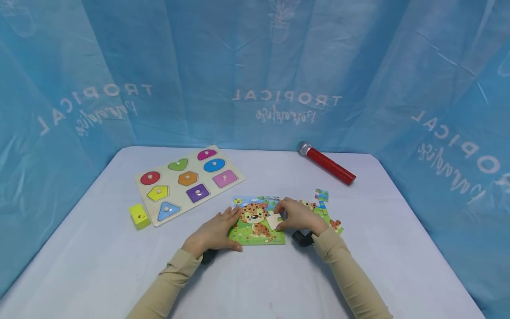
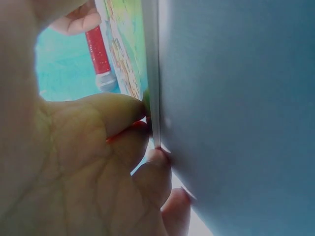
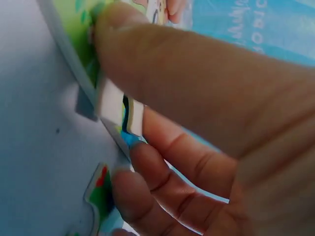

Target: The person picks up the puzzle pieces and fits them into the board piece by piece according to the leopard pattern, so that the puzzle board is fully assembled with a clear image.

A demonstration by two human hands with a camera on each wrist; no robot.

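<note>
A jigsaw puzzle (image 1: 260,235) with a spotted cub picture lies flat at the middle of the table. My left hand (image 1: 215,230) rests along its left side, fingers extended. The left wrist view shows those fingertips (image 2: 156,160) against the puzzle's edge. At the right side of the picture, my right hand (image 1: 296,215) pinches a puzzle piece (image 1: 273,220) between thumb and fingers. A pale, plain face of that piece (image 3: 110,103) shows. How far it sits in the picture is hard to tell. Loose puzzle pieces (image 1: 322,195) lie beyond the right hand, partly hidden by it.
A wooden shape board (image 1: 175,180) with knobbed coloured shapes lies at the back left, a yellow block (image 1: 139,216) beside it. A red microphone (image 1: 328,165) lies at the back right. Blue printed curtains (image 1: 255,66) surround the white table (image 1: 255,283).
</note>
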